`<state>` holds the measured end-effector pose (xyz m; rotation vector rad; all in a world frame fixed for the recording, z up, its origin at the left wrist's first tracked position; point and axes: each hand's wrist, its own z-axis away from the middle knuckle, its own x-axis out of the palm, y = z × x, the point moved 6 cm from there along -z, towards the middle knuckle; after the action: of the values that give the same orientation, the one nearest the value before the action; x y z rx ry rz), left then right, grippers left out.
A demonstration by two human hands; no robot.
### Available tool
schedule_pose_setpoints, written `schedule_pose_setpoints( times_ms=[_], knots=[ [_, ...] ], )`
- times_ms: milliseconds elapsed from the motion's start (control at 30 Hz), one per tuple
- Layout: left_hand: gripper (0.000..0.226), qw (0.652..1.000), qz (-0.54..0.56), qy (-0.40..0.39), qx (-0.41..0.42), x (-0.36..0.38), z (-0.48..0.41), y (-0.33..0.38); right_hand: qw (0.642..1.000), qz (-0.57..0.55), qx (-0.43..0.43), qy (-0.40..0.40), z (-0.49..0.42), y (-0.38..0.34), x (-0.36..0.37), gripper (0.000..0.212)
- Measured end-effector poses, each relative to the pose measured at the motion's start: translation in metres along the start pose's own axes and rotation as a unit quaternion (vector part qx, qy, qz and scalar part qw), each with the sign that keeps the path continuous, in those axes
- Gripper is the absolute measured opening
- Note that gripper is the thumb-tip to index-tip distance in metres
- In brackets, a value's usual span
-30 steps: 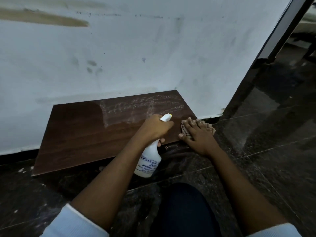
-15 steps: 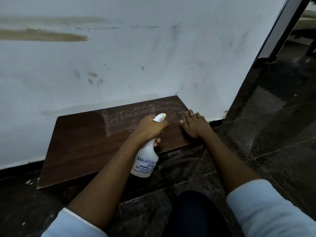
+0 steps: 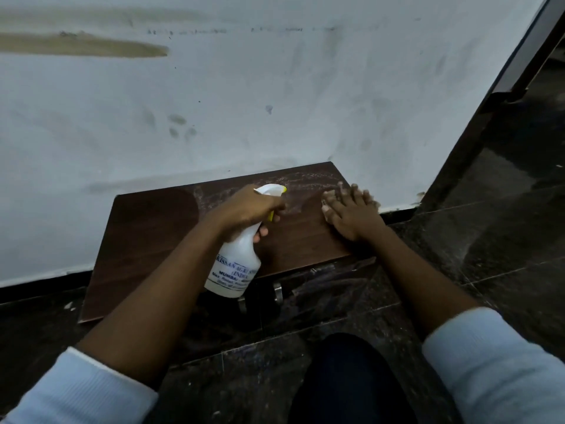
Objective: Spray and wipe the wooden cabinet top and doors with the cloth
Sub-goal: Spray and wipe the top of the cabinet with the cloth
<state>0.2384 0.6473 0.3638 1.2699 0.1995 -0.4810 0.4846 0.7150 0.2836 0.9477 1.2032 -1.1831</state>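
The cabinet top (image 3: 146, 240) is a flat rectangular slab of dark brown wood-grain laminate, its back edge touching a scuffed white wall (image 3: 275, 102); the right rear portion of the slab carries a pale, streaky wet film, while the left portion reads dry and matt. The left hand (image 3: 247, 209) is clenched round the neck of a spray bottle (image 3: 234, 270), fingers wrapped under the trigger; the bottle is white translucent plastic, rounded at the shoulder, with blue printed lettering on its side and a white head tipped yellow at the nozzle; it hangs tilted, base toward the viewer, over the front edge of the slab. The right hand (image 3: 351, 212) lies palm down with fingers spread at the right end of the cabinet top, pressed flat on the surface; the cloth is hidden beneath it, so whether it grips anything I cannot tell. Below the front edge, two short metal door handles (image 3: 276, 291) show, dull silver and curved. The floor (image 3: 504, 240) is dark polished stone tile with thin joints and pale specks. Both forearms are bare; light blue ribbed sleeves (image 3: 489, 362) are pushed back toward the elbows.
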Motion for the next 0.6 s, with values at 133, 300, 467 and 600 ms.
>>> schedule_pose_setpoints(
  times_ms=[133,300,467,600],
  knots=[
    [0.032,0.998,-0.049,-0.042,-0.021,-0.014,-0.012,-0.002,0.999,-0.018,0.039,0.028,-0.039,-0.039,-0.004,0.073],
    [0.011,0.993,-0.098,-0.06,-0.026,-0.029,-0.017,-0.003,0.993,-0.011,-0.112,0.026,-0.002,-0.105,0.01,0.076],
    [0.028,0.99,-0.122,-0.056,-0.042,-0.051,-0.018,-0.019,0.998,0.017,-0.055,0.005,0.001,-0.034,0.007,0.076],
    [0.027,0.993,-0.113,-0.029,-0.027,-0.067,-0.013,-0.024,1.0,0.005,0.019,-0.005,-0.032,-0.041,-0.004,0.08]
  ],
)
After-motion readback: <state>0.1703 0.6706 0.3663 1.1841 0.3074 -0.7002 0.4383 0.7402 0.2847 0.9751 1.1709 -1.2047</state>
